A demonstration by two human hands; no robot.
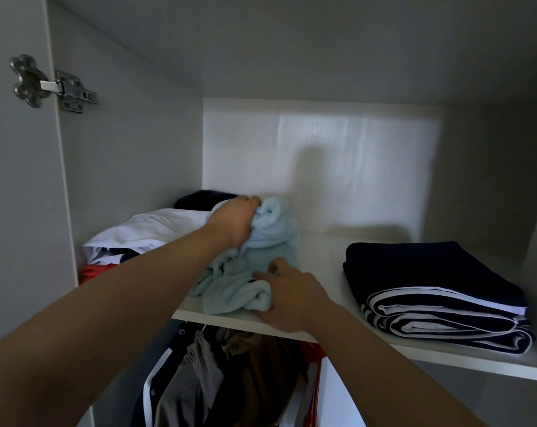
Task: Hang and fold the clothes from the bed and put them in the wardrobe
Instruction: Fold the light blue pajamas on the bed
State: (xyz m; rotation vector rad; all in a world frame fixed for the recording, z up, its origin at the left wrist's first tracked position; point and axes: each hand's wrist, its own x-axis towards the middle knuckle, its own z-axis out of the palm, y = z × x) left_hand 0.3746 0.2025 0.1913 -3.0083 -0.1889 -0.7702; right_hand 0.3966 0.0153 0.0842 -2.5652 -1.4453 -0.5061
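Observation:
A light blue fluffy garment point(261, 241) lies bunched on the white wardrobe shelf point(322, 254), near its front edge. My left hand point(233, 220) grips the far upper part of the garment, fingers curled into the fabric. My right hand point(287, 295) holds its near rolled end at the shelf's front, thumb and fingers pressed into the cloth. Both forearms reach in from the lower left and lower right.
A pile of folded white, dark and red clothes point(137, 238) sits at the shelf's left. A folded navy garment with white stripes point(440, 294) lies at the right. Hung clothes point(230, 374) show below the shelf. The open door with a metal hinge point(54, 84) is at left.

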